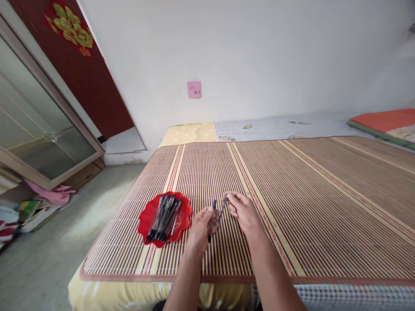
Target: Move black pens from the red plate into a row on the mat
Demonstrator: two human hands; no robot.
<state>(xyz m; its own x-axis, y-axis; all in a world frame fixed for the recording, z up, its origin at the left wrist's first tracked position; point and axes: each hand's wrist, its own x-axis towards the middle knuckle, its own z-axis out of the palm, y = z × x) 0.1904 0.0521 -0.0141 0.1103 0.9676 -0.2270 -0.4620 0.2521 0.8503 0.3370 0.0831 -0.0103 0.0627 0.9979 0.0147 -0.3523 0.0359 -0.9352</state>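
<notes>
My left hand (201, 222) is closed around a black pen (214, 205), which stands nearly upright with its dark ends showing above and below the fingers. Pinched in the fingertips of my right hand (241, 209) is a slim dark pen refill (223, 209), slanting down toward the fingers of my left hand. Whether its lower end touches them I cannot tell. To the left, a red scalloped plate (142, 214) bears several black pens (165, 218) lying side by side, some with clear plastic about them. Both hands are above the striped mat (207, 172).
The mat covers a bed with a yellow sheet (188, 133) and a checked sheet (275, 125). Folded orange bedding (385, 120) lies at the far right. A pink note (194, 90) is on the wall. A glass-panelled door (39, 112) stands at the left.
</notes>
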